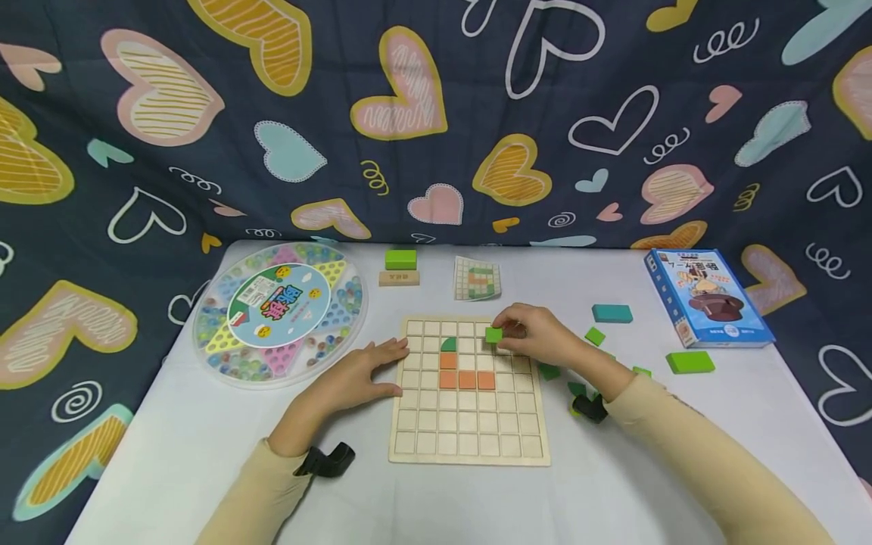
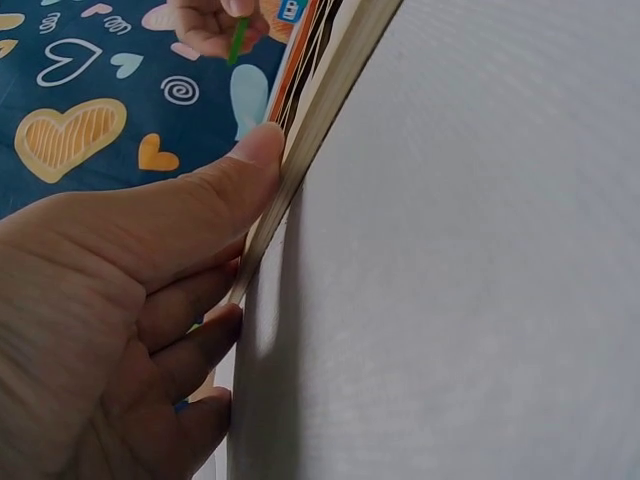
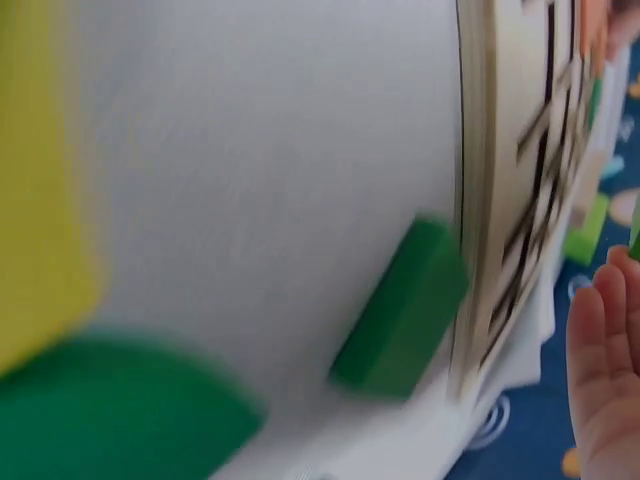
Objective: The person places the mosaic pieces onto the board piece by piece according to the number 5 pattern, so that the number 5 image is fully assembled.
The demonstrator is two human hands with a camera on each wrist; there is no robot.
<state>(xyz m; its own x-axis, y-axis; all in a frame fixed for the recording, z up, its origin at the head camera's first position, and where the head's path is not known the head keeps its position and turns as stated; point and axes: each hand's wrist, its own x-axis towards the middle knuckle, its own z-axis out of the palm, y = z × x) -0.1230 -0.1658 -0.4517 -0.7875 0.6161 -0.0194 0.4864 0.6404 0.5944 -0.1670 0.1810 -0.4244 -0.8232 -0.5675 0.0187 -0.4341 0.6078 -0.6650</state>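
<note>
A wooden grid board (image 1: 470, 441) lies on the white table. Several orange square tiles (image 1: 467, 379) and a dark green rounded tile (image 1: 448, 345) sit in its cells. My right hand (image 1: 538, 334) pinches a light green square tile (image 1: 493, 335) between thumb and fingers over the board's upper right part. The left hand (image 1: 354, 376) rests at the board's left edge, and in the left wrist view its thumb and fingertips (image 2: 262, 145) touch that edge. A printed pattern card (image 1: 477, 278) lies behind the board.
Loose green tiles (image 1: 595, 336) lie right of the board, partly under my right forearm. A round marble game box (image 1: 218, 356) stands left, a blue game box (image 1: 732, 333) right. Teal (image 1: 612, 313) and green blocks (image 1: 690, 362) lie between. Behind are a green block (image 1: 400, 260) and wooden block (image 1: 399, 278).
</note>
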